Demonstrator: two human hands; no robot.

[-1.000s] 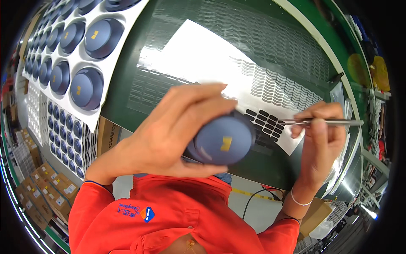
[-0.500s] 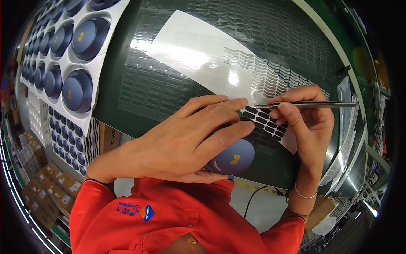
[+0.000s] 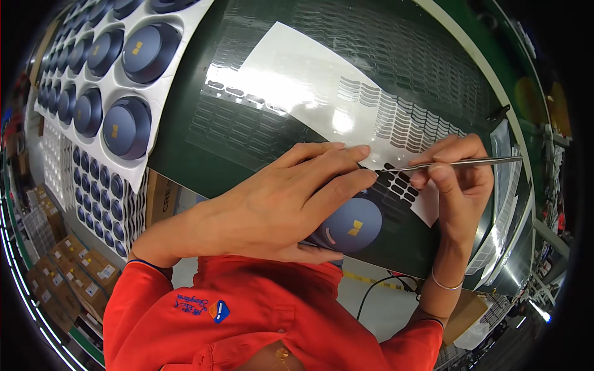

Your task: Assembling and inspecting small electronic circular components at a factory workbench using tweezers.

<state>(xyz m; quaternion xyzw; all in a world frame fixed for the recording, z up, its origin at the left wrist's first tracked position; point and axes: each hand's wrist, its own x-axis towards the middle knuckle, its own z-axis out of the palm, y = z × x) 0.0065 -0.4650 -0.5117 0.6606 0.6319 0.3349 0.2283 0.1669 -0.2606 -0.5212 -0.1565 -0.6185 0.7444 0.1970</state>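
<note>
My left hand curls over a round blue cover with a gold emblem, holding it at the table's near edge. Its forefinger and middle finger reach onto a pale sticker sheet. Slim metal tweezers lie between the thumb and fingers of my right hand. Their fine tip points left, close to the left fingertips, at the upper end of a patch of black oblong stickers. Whether the tip pinches a sticker is too small to tell. My left palm hides part of the cover.
Left of the dark green tabletop, a white moulded tray holds several similar blue covers. Another tray of smaller blue parts sits below it. Clear plastic sheets lie at the right edge. Cardboard boxes stand at lower left.
The whole view has shifted a little, moving the tray and sheet rightward in it. The tweezers' tip has come slightly down and right. My left hand still holds the cover.
</note>
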